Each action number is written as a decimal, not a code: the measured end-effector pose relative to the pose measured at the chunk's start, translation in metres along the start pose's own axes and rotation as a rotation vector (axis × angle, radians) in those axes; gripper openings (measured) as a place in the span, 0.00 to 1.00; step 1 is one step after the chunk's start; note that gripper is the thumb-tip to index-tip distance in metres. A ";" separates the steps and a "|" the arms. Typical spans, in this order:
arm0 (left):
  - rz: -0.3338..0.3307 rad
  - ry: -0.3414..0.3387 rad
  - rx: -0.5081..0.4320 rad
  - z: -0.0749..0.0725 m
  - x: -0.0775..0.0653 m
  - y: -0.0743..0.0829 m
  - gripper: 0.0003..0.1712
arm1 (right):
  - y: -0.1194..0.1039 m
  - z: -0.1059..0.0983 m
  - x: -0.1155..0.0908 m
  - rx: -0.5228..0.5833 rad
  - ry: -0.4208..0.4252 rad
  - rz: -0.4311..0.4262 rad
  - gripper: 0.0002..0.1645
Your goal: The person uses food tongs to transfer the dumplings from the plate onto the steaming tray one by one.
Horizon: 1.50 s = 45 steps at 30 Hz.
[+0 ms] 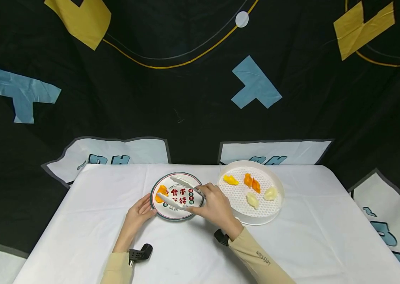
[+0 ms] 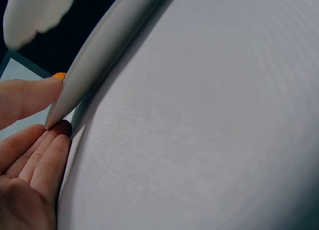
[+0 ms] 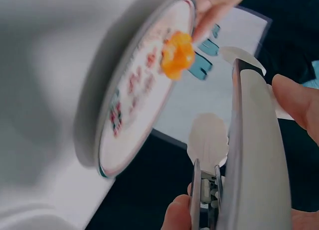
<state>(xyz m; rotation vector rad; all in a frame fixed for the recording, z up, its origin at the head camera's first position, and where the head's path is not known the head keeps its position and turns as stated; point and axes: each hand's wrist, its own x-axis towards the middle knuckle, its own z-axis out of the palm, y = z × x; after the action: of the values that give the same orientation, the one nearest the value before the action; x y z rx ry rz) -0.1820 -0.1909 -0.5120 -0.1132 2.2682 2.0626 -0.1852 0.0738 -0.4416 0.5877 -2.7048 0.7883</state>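
Observation:
My left hand (image 1: 139,213) pinches the left rim of a round plate (image 1: 171,215), its thumb over the edge and its fingers under it in the left wrist view. The plate is white with dark rim lines and red printed characters. Orange dumpling-like pieces (image 1: 162,190) lie at its left side. In my right hand (image 1: 217,207) I grip metal tongs (image 1: 185,184) with pale spoon-shaped tips. The tongs are spread above the plate, with nothing between the tips. One tip overlaps the orange pieces in the head view.
Right of the plate stands a round white steamer tray (image 1: 280,197) with a perforated base. It holds a yellow piece (image 1: 230,180), orange pieces (image 1: 248,180) and cream dumpling-like pieces (image 1: 252,200). A white cloth covers the table (image 1: 313,244); a dark curtain (image 1: 185,102) hangs behind.

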 end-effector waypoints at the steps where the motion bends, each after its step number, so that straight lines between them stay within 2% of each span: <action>1: -0.001 0.001 -0.007 0.000 0.000 0.000 0.39 | -0.001 0.004 0.001 -0.003 -0.005 -0.006 0.40; 10: -0.013 0.007 -0.004 -0.001 0.000 0.000 0.40 | -0.004 0.033 0.004 -0.035 -0.052 0.037 0.43; 25: -0.018 0.004 -0.011 0.000 0.001 0.000 0.40 | -0.007 0.039 0.008 -0.080 -0.076 0.023 0.38; 35: -0.008 0.006 0.000 -0.001 0.000 0.000 0.40 | -0.003 0.048 -0.001 -0.082 0.004 -0.059 0.27; 45: -0.012 0.015 -0.013 -0.001 0.000 -0.001 0.40 | 0.002 0.045 -0.006 -0.045 0.028 -0.067 0.26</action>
<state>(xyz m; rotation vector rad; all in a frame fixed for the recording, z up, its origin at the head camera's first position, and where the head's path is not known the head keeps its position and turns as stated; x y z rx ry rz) -0.1819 -0.1919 -0.5134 -0.1430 2.2572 2.0784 -0.1873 0.0522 -0.4813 0.6480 -2.6553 0.7117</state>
